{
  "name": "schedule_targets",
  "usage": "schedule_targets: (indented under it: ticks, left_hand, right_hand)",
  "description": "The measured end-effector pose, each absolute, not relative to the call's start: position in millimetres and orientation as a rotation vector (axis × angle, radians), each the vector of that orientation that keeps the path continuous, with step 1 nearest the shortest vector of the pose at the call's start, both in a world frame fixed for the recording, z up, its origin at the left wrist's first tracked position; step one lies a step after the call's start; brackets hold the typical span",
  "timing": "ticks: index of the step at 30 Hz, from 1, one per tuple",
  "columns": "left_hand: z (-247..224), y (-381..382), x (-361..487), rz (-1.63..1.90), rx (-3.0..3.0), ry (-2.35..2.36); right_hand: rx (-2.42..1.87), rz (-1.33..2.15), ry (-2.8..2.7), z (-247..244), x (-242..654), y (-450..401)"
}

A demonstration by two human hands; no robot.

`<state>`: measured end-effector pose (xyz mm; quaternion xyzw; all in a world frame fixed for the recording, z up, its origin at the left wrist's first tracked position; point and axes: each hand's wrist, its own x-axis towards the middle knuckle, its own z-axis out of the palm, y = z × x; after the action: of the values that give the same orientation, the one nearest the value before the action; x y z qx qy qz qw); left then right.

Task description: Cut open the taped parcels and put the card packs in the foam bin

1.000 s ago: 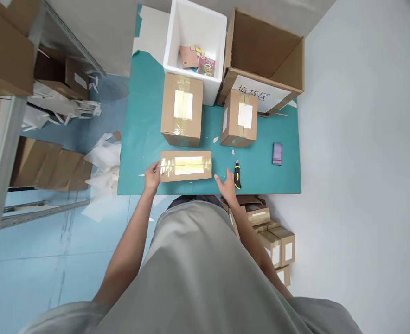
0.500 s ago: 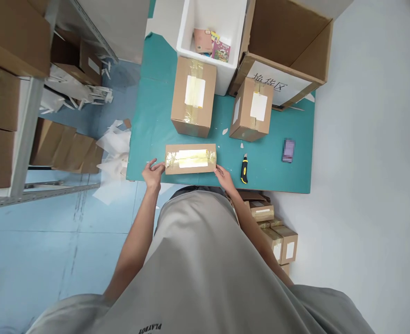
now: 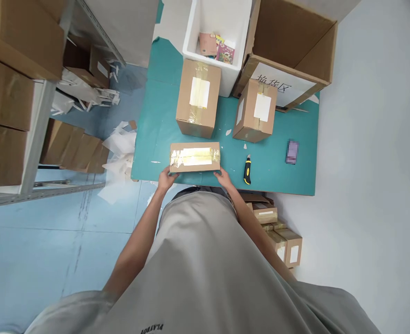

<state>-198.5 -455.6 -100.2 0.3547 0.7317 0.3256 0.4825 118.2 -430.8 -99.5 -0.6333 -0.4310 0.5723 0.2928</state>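
Note:
A long, low cardboard box (image 3: 195, 169) lies near the front edge of the green table, with shiny tape and a white label on its top. My left hand (image 3: 166, 178) grips its near left corner, the thumb along the front side. At the near right corner, my right hand (image 3: 223, 177) has its fingers against the box and the thumb at the front. Fingertips behind the corners are partly hidden. To the right of the box lies a black and yellow utility knife (image 3: 247, 170), touched by neither hand.
Two taped cartons, one larger (image 3: 198, 99) and one smaller (image 3: 255, 111), stand farther back. Behind them are a white foam bin (image 3: 229, 76) with booklets and a big open carton (image 3: 288, 88). A pixelated purple item (image 3: 291, 151) lies right. Shelving (image 3: 34, 134) stands left.
My left hand has come in from beside the box's left end to its near left corner. The right hand stays at the right corner. The whole view has shifted slightly.

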Motion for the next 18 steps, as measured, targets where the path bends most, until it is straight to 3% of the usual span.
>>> schedule_targets:
  ticks: [7, 18]
  left_hand:
    - [-65.7, -459.8, -189.3, 0.877, 0.925, 1.71]
    - [-101.3, -480.4, -191.9, 0.781, 0.79, 1.664]
  right_hand:
    - [-1.639, 1.332, -1.155, -72.9, 151.0, -443.8]
    - [-1.806, 1.428, -0.822, -89.8, 160.2, -491.6]
